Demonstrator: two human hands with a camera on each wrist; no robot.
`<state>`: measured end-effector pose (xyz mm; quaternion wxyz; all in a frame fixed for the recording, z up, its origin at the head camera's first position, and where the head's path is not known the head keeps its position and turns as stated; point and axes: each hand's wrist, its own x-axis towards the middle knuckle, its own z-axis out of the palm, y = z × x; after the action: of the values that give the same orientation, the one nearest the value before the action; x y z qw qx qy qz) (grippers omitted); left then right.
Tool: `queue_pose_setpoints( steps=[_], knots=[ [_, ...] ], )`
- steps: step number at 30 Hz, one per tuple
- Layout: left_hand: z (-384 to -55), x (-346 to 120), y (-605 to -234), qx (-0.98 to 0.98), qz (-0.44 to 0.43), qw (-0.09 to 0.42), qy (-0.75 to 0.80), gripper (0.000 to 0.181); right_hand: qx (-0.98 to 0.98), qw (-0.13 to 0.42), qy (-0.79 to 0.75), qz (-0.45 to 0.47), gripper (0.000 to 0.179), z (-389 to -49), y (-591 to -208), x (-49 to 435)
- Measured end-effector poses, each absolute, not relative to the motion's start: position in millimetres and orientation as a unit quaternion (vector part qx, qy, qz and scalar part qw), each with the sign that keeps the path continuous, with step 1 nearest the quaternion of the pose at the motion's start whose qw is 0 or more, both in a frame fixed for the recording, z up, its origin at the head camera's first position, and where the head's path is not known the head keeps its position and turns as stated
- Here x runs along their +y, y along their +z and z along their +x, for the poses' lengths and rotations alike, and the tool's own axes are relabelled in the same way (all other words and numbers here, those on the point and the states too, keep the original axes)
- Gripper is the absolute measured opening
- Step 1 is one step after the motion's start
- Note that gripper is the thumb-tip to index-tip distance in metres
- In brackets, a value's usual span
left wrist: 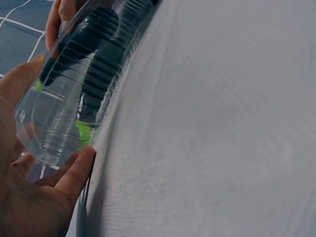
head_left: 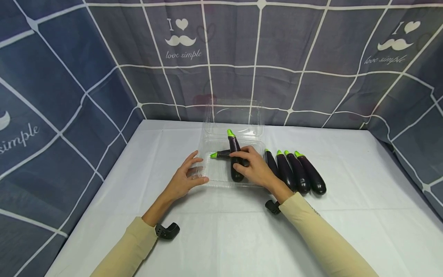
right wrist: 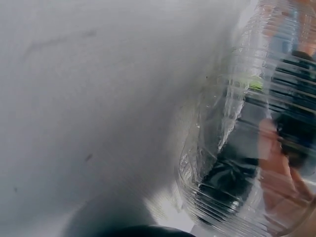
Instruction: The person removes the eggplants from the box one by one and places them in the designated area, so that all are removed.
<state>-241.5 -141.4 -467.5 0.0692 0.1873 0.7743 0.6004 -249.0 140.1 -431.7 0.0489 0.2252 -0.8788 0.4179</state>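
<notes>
A clear plastic box lies with its lid raised at the back. My left hand holds the box by its left end, thumb at the near corner and fingers spread along the side; the left wrist view shows its fingertips against the ribbed wall. In my right hand, thumb and fingers grip a dark eggplant over the box, its green stem end pointing away. Beneath it another eggplant lies crosswise, stem end to the left, partly hidden by the held one and the hand.
Several more eggplants lie side by side on the white cloth, right of the box. My right forearm partly covers their near ends. A dark checked curtain stands behind the table and along both sides.
</notes>
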Motion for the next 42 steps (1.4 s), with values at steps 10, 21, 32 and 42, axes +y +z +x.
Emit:
queue_pose_setpoints(
  steps=[10,21,32,42],
  knots=[
    [-241,-141,-467,0.779,0.184,0.068,0.596,0.07,-0.871,0.048,0.436,0.222,0.032,-251,-430,142],
    [-241,-139,-466,0.78,0.181,0.066,0.596,0.071,-0.856,0.028,0.47,0.213,0.034,-254,-426,147],
    [-240,-139,-465,0.773,0.184,0.071,0.603,0.071,-0.85,0.022,0.477,0.225,0.034,-251,-410,154],
    [-241,-140,-465,0.773,0.186,0.069,0.603,0.07,-0.86,0.004,0.462,0.215,0.034,-238,-398,171]
  ],
)
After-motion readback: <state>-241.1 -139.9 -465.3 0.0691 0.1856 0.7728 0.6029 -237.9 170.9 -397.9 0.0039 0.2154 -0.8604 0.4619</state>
